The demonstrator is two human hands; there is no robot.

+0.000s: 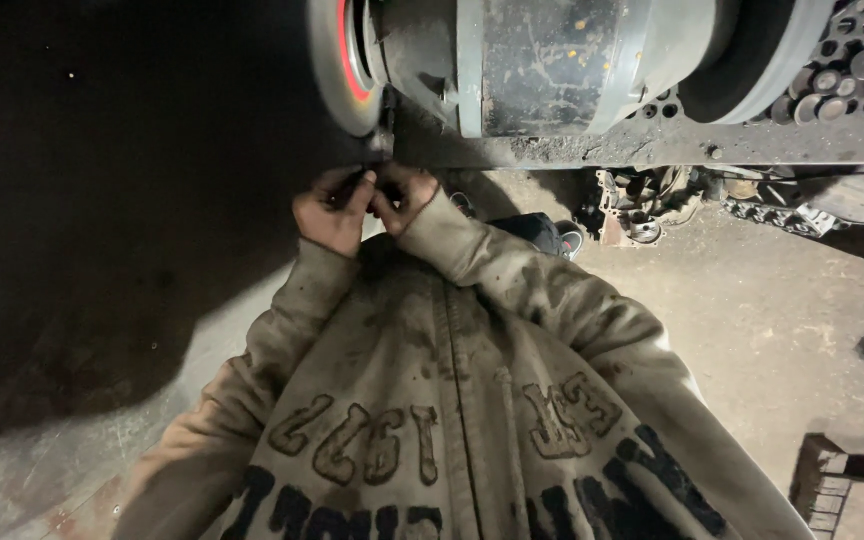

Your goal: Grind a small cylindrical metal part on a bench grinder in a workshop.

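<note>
My left hand (330,208) and my right hand (404,195) are held close together in front of my chest, fingers pinched on a small dark part (364,181) between them. The part is too dark to make out. Both hands sit just under the edge of a bench grinder (542,65), below its grey wheel with a red ring (345,62). My arms are in a dirty beige zip jacket (452,400).
The grinder stands on a grimy metal bench (652,150). A tray of round metal pieces (852,70) is at the top right. Scrap metal parts (642,205) lie on the dusty floor, a wooden block (822,480) at the lower right. The left side is in dark shadow.
</note>
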